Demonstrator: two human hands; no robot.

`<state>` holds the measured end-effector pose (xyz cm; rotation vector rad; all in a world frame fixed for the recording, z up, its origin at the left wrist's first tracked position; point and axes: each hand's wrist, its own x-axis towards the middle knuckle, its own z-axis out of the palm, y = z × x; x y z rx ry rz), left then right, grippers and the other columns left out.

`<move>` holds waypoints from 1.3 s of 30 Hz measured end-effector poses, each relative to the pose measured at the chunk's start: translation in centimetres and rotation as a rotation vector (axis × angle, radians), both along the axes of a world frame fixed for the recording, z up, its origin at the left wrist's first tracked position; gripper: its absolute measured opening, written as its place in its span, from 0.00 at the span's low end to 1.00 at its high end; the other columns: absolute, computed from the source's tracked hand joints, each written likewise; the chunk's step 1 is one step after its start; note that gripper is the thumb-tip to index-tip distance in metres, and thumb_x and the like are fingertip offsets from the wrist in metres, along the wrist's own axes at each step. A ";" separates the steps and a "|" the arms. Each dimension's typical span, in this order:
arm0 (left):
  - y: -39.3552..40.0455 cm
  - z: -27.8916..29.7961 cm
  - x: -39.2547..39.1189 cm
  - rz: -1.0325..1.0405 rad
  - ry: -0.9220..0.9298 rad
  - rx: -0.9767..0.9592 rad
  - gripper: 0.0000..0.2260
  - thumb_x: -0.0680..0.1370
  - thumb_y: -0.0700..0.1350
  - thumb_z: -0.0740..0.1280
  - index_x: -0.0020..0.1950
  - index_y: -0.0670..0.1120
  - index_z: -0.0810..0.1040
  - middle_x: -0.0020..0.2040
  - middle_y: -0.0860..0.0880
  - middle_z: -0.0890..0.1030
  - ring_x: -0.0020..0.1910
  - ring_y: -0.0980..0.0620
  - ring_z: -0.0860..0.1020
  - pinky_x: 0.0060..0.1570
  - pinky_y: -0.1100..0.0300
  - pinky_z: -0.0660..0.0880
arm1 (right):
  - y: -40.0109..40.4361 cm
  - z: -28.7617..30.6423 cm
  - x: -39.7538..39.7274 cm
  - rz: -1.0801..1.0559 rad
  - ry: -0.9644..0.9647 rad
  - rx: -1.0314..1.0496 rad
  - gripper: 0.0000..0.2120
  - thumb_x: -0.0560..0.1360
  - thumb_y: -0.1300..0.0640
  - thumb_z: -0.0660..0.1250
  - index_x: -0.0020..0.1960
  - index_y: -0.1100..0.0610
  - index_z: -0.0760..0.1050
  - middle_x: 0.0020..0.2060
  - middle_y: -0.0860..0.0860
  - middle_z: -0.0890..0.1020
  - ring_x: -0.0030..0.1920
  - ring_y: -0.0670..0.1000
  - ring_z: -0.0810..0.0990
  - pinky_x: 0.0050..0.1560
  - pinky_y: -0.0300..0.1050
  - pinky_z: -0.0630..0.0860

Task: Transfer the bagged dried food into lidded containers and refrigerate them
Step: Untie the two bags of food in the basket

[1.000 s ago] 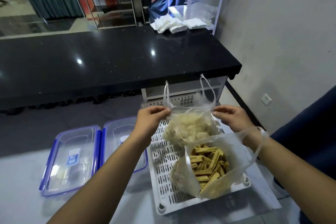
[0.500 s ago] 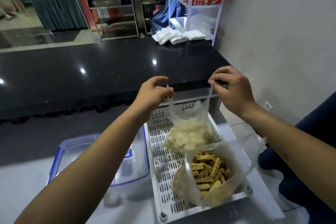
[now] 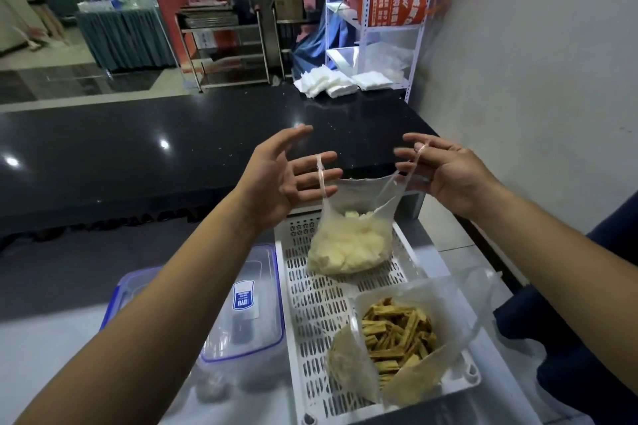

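Observation:
A clear bag of pale dried food (image 3: 348, 245) rests at the far end of a white slotted basket (image 3: 310, 307). Its two handle loops hang over the straight, spread fingers of my left hand (image 3: 276, 179) and my right hand (image 3: 445, 176), which stretch the bag mouth wide above the basket. A second clear bag of yellow-brown sticks (image 3: 397, 331) sits open at the basket's near end. Two clear lidded containers with blue rims lie left of the basket: one (image 3: 248, 314) right beside it, the other (image 3: 127, 290) mostly hidden behind my left forearm.
A long black counter (image 3: 138, 155) runs across behind the basket, with folded white cloths (image 3: 324, 83) at its far right end. A white metal shelf (image 3: 379, 10) stands behind it. A grey wall closes the right side, and dark blue fabric (image 3: 607, 286) lies at the right edge.
My hands went from pinching the handles to spread fingers with the loops hung over them. The bag mouth is now pulled wider, and the bag sits lower in view.

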<state>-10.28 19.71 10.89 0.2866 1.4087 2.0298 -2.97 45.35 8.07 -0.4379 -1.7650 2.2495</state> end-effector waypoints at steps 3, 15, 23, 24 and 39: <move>0.0 0.8 -0.2 -0.011 0.043 0.020 0.21 0.79 0.55 0.61 0.71 0.51 0.72 0.63 0.36 0.80 0.58 0.37 0.82 0.56 0.42 0.80 | 0.6 2.3 0.1 0.141 -0.003 -0.193 0.21 0.80 0.65 0.55 0.70 0.55 0.72 0.60 0.57 0.83 0.43 0.54 0.85 0.48 0.56 0.83; 0.2 -1.5 0.3 -0.017 0.016 0.000 0.22 0.77 0.57 0.63 0.71 0.53 0.75 0.67 0.39 0.77 0.59 0.37 0.82 0.59 0.42 0.78 | 2.5 1.9 0.4 0.174 -0.231 -0.203 0.27 0.79 0.41 0.59 0.69 0.59 0.74 0.61 0.66 0.80 0.58 0.66 0.82 0.55 0.65 0.79; 1.0 -0.5 0.5 -0.021 0.063 -0.036 0.21 0.79 0.57 0.61 0.71 0.54 0.75 0.68 0.39 0.75 0.60 0.38 0.81 0.62 0.44 0.77 | 2.2 2.7 0.6 0.211 -0.195 -0.152 0.27 0.79 0.40 0.58 0.69 0.56 0.75 0.62 0.63 0.80 0.58 0.66 0.82 0.58 0.62 0.78; 1.1 -0.6 0.6 -0.023 0.062 -0.040 0.21 0.79 0.56 0.61 0.71 0.53 0.75 0.69 0.39 0.75 0.61 0.38 0.81 0.62 0.44 0.77 | 2.2 2.6 0.6 0.212 -0.202 -0.154 0.27 0.79 0.40 0.58 0.68 0.56 0.75 0.62 0.64 0.80 0.58 0.66 0.82 0.59 0.62 0.77; -3.9 1.7 3.4 -0.060 0.647 -0.645 0.28 0.74 0.67 0.63 0.73 0.62 0.69 0.67 0.60 0.74 0.65 0.60 0.74 0.64 0.59 0.68 | -3.8 8.5 4.0 0.216 -0.018 1.000 0.15 0.75 0.41 0.69 0.59 0.45 0.80 0.53 0.45 0.84 0.53 0.44 0.82 0.56 0.47 0.79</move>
